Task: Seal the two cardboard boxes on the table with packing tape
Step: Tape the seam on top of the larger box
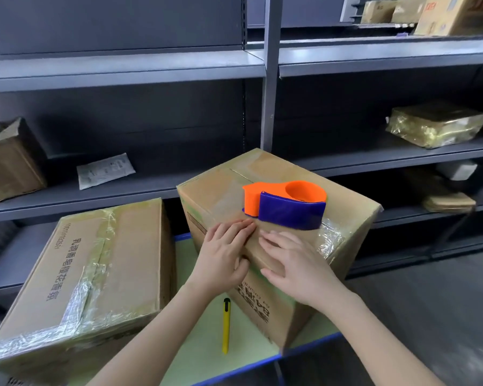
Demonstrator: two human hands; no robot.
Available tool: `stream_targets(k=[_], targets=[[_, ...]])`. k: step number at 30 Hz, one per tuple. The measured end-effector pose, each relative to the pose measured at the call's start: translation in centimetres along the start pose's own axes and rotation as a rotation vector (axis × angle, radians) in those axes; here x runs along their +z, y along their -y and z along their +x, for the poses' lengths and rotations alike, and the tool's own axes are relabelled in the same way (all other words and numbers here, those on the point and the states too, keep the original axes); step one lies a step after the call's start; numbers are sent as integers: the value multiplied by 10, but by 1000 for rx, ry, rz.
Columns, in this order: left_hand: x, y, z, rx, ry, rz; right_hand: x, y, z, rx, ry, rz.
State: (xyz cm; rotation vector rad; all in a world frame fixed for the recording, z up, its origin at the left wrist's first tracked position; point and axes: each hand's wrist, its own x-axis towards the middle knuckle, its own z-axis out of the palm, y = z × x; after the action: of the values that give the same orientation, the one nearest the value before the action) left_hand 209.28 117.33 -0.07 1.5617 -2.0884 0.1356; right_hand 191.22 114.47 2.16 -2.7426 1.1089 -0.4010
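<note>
Two brown cardboard boxes stand on a pale green table (207,358). The right box (346,207) carries an orange and blue tape dispenser (287,204) on its top. My left hand (223,254) and my right hand (293,260) lie side by side with straight fingers, pressing flat on the near top edge of this box, just in front of the dispenser. The left box (101,268) lies apart from my hands, its top seam covered with shiny clear tape.
A yellow utility knife (226,324) lies on the table between the boxes. Grey metal shelving (268,79) rises right behind, holding a worn box (9,162), a flat packet (105,169) and a wrapped parcel (435,123). The table's blue edge runs at lower right.
</note>
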Motion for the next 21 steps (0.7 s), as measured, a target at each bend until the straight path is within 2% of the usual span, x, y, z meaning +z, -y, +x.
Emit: stream_targets(k=[3,6,11,14,18,21], targets=[[-6,-6,-10,53,-2,38,-12,-12,-15,-65,76,37],[-18,0,-3,84,17,55,-18,-10,-18,-55,91,-31],[-28,38,9,-140,65,105,2,27,-12,52,-109,-236],[-23,45,3,-190,67,136,5,20,-10,18,-117,-252],[-18,33,-5,-221,29,184,-6,-13,-12,-114,-142,-210],[-12,18,-14,-251,-13,286,-20,-43,-10,-182,-33,-121]])
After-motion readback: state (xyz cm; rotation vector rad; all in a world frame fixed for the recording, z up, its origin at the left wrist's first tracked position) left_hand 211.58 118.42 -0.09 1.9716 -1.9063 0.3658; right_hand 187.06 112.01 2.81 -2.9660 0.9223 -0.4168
